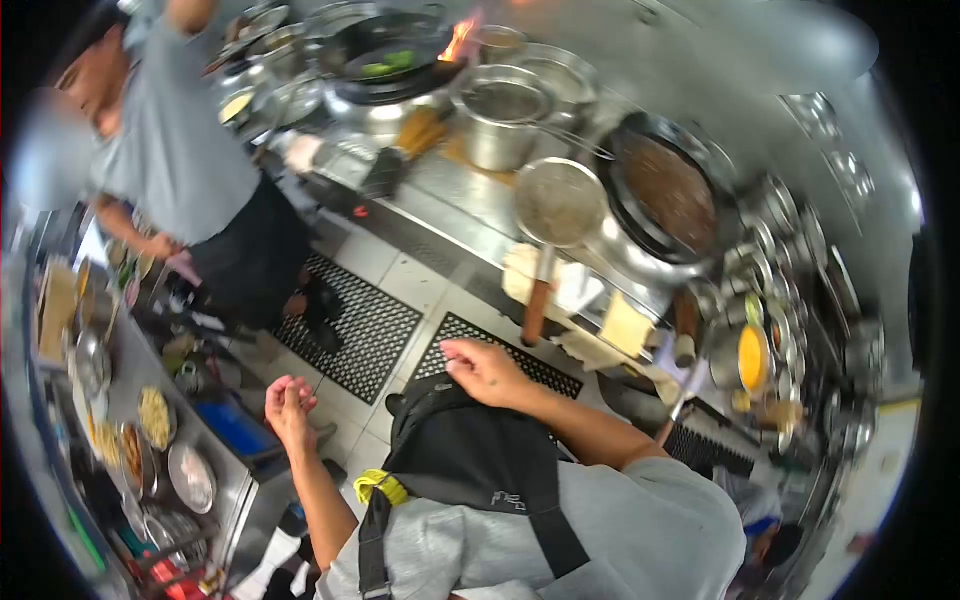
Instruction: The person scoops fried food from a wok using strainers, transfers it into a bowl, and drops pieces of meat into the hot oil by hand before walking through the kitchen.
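My left hand (291, 408) is raised at the left of my body, fingers curled, with nothing visible in it. In front of my black apron (465, 440), my right hand (485, 372) has its fingers bent inward, and no object shows in it. Beyond the right hand, a round mesh strainer (561, 203) lies at the stove with its wooden handle (537, 312) pointing toward me. Right of it sits a dark wok (622, 190) holding brown liquid. Neither hand touches these things.
A co-worker in a grey shirt (195, 150) stands at left, by a wok (345, 45) with greens and a flame (460, 38). A steel pot (497, 148) stands mid-stove. Food plates line the left counter (235, 490). Black mats (365, 330) cover the floor. Another person (745, 500) is behind right.
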Available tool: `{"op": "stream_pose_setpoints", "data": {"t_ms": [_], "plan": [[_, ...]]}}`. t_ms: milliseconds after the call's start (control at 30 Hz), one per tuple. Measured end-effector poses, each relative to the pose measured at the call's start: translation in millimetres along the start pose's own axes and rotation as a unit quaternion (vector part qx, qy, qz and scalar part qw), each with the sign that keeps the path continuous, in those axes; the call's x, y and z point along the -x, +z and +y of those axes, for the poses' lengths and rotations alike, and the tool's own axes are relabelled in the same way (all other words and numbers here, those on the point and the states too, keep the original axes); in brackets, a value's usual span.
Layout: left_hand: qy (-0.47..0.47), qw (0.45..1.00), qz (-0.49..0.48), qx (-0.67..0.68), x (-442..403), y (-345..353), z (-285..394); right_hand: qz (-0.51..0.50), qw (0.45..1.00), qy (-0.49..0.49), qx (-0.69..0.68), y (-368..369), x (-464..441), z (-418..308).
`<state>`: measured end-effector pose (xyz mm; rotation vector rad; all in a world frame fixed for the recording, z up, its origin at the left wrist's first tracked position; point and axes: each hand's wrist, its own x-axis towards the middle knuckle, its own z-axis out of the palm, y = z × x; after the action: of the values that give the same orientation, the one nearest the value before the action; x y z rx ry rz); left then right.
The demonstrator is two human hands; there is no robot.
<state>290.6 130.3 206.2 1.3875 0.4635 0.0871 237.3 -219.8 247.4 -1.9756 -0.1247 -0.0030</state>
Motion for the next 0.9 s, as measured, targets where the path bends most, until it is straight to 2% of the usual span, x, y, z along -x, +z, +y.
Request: {"op": "stream_pose_setpoints", "data": {"t_ms": [100,200,233,367,433,467,500,533,567,633,700,767,900], "plan": [[0.026,0.999,-0.006,-0.031,2.9,9.3,5.6,-0.012,0.999,0.008,-0.038,-5.4,18.6,2.4],[0.071,0.997,0.011,-0.020,-15.1,-27.0,10.5,0.002,0.998,0.006,-0.056,-7.8,32.9,13.5],[0.078,0.997,0.022,0.010,-22.0,-47.1,13.4,0.005,0.998,0.012,-0.063,-8.4,36.7,15.8],[0.101,0.981,0.168,0.009,-45.9,-136.9,39.8,-0.004,0.995,0.043,-0.089,-13.5,39.4,16.1],[0.145,0.965,0.216,-0.023,-75.7,-218.5,35.8,-0.004,0.993,0.048,-0.112,-5.5,38.0,20.4],[0.176,0.925,0.309,-0.133,-87.4,-249.2,30.1,-0.001,0.990,0.046,-0.130,3.2,35.3,28.8],[0.200,0.860,0.405,-0.237,-89.3,-276.2,32.1,0.000,0.991,0.053,-0.121,4.0,30.6,21.2],[0.214,0.770,0.501,-0.331,-91.8,-310.0,36.0,-0.004,0.995,0.054,-0.079,4.5,25.1,11.4],[0.220,0.730,0.511,-0.398,-93.8,-358.8,27.3,-0.011,0.996,0.048,-0.075,6.8,18.2,1.5],[-0.006,0.707,0.552,-0.441,-48.5,-331.0,66.1,-0.022,0.997,0.029,-0.067,18.0,6.4,-3.7],[-0.092,0.682,0.540,-0.485,-48.1,-359.3,53.1,-0.051,0.994,0.059,-0.080,34.7,-5.7,6.6],[-0.098,0.706,0.483,-0.508,-42.4,-367.1,43.6,-0.085,0.993,0.061,-0.060,44.9,-21.2,-2.1],[0.015,0.749,0.393,-0.534,-67.1,-397.6,12.8,-0.111,0.990,0.062,-0.059,71.0,-47.2,-11.2]]}}
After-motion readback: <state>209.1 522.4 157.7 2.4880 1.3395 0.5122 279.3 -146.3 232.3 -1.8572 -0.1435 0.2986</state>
